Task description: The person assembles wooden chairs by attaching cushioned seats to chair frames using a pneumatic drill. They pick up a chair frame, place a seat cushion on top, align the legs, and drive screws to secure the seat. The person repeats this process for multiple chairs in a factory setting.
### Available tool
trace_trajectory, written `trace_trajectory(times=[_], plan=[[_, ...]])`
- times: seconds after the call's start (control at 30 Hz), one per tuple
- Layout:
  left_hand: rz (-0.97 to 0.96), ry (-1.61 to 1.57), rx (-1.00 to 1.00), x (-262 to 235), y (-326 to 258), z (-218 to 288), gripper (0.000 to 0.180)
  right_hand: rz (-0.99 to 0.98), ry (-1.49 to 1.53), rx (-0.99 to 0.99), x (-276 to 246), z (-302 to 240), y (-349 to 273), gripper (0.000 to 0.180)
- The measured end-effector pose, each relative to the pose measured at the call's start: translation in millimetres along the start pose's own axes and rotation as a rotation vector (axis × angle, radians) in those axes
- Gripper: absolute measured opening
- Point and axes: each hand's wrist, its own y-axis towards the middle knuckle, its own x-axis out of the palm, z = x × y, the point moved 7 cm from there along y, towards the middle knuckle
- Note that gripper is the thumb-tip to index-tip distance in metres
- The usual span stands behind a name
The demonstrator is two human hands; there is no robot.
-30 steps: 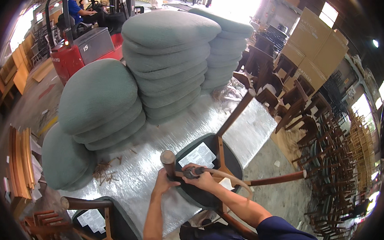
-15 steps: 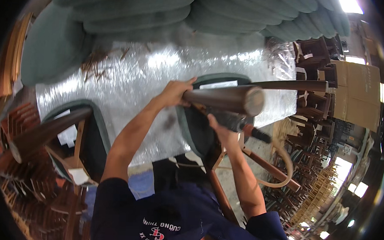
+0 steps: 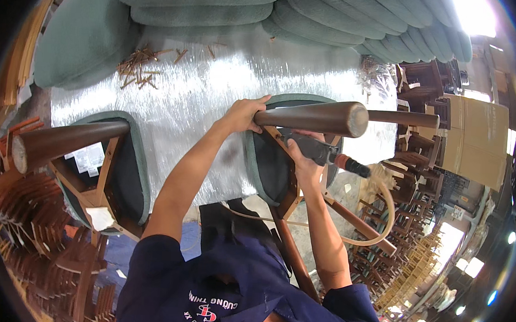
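Observation:
An upside-down chair with a green seat (image 3: 260, 175) and dark wooden legs rests on the plastic-covered table. My left hand (image 3: 245, 114) is closed around the base of its nearest leg (image 3: 317, 117), where the leg meets the frame. Below that leg, my right hand (image 3: 305, 157) grips a dark air-powered tool (image 3: 311, 149), held inside the chair's frame. A pale air hose (image 3: 389, 210) loops from the tool's red and black rear coupling. The tool's working tip is hidden by the leg and frame.
Another upturned chair (image 3: 136, 173) stands at the left. Several green padded seats (image 3: 206, 23) line the table's far side. Loose screws (image 3: 140, 66) lie on the plastic wrap (image 3: 173, 117). Stacked chair frames (image 3: 41, 249) crowd the lower left, and a cardboard box (image 3: 478, 136) is at the right.
The whole view has shifted, so both chairs appear higher in the picture. Both hands keep their holds, and the tool still sits under the leg.

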Motion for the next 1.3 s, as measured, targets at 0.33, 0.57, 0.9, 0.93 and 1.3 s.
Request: trace_trajectory(times=[0.33, 0.57, 0.9, 0.93, 1.3], plan=[[-0.001, -0.102, 0.099, 8, -4, -34, 0.080, 0.098, -0.109, -0.053, -5, -17, 6, 0.035], [-0.061, -0.575, -0.126, 40, -6, 28, 0.087, -0.099, -0.011, -0.246, -79, -54, -61, 0.054], [0.874, 0.039, -0.156, 44, -142, -22, 0.054, 0.713, -0.037, -0.014, -295, -82, -347, 0.053], [0.772, 0.039, -0.301, 76, -162, -3, 0.042, 0.883, -0.039, 0.075, -306, -51, -395, 0.053], [-0.694, -0.636, -0.809, 341, -335, 255, 0.079, 0.350, 0.453, 0.183, -198, 82, -506, 0.044]])
